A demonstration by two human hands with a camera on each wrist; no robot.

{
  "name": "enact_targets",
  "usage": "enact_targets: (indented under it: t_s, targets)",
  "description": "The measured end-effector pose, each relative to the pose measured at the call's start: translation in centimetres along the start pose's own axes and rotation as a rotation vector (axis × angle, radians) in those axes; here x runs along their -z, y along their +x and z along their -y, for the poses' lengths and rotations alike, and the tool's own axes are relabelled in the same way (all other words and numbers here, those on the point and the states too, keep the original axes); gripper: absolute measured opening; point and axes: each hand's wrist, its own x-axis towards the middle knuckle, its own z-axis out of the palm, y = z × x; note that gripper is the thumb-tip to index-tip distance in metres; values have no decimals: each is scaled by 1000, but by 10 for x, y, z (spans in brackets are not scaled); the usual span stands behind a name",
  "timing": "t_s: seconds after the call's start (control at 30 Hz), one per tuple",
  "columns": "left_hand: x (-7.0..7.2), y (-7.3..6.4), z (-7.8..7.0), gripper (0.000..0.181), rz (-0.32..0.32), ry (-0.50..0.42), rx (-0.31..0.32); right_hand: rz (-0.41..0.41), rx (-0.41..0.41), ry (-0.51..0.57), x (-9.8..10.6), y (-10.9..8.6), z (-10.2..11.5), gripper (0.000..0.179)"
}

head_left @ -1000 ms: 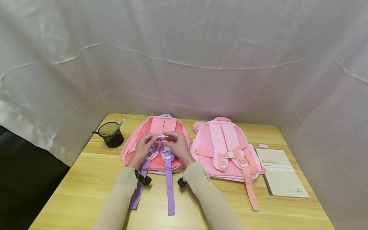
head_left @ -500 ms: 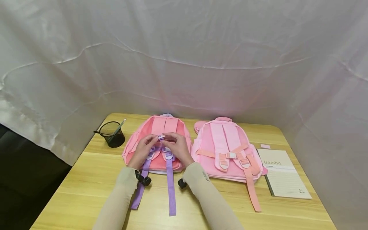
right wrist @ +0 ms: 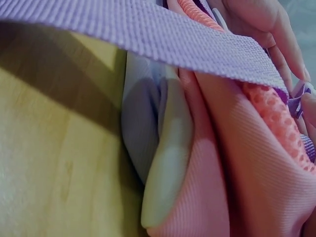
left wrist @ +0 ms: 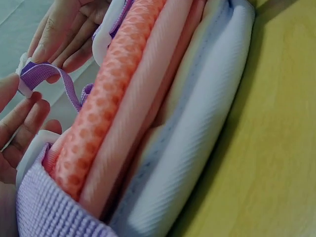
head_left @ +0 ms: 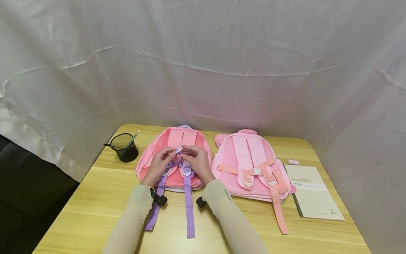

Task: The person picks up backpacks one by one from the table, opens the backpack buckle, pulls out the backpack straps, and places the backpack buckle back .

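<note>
A pink backpack (head_left: 202,141) with a coral mesh back lies strap side up in front of me. Over its middle, my left hand (head_left: 159,165) and right hand (head_left: 198,163) meet at a small white buckle (head_left: 179,150). Thumb and fingers of each hand pinch it from opposite sides. Through the buckle runs a narrow purple strap (left wrist: 47,72), which arches down toward the backpack in the left wrist view. Two wide purple webbing straps (head_left: 189,208) hang from white adjusters, over the bag's lower edge and onto the table.
To the right lies a second pink backpack (head_left: 228,160), its coral chest strap fastened by a white buckle. Beyond it are a notebook (head_left: 312,197) and a small pink eraser-like block (head_left: 293,162). A black mesh cup (head_left: 127,154) holding a pencil stands left on the wooden table (head_left: 82,201).
Between the fingertips, the white buckle has turned from lying nearly flat to tilting up at the right. Both hands have stayed almost in place over the backpack.
</note>
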Motion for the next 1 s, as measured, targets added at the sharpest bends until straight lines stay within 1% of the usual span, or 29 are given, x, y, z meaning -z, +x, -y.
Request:
enact_targets:
  t_s: [0.13,0.23,0.33,0.43,0.53,0.6,0.7,0.77,0.93,1.0]
  targets:
    - [-1,-1,-1,28,-9,34,-39,9,3,6,0,0,0,38]
    - [-1,-2,-1,26,15,34,-55,10,3,6,-1,0,0,41]
    - [-1,-2,-1,25,37,33,-55,6,-5,8,-2,0,0,47]
    - [-2,-2,0,26,51,50,-57,12,-7,-2,-1,-2,10,50]
    - [-2,-3,0,26,58,59,-46,17,12,-11,2,-7,25,50]
    - [-2,-3,1,27,59,56,-45,2,18,6,3,-7,21,49]
    - [-2,-3,1,29,62,51,-44,-42,21,24,1,-4,6,48]
    - [-3,-3,-1,28,58,63,-38,-57,17,30,0,-1,-5,47]
    - [-5,-3,-5,26,67,116,-4,-39,31,54,0,0,-4,47]
    - [-5,-2,-4,26,74,131,-7,-32,34,71,-1,0,-4,47]
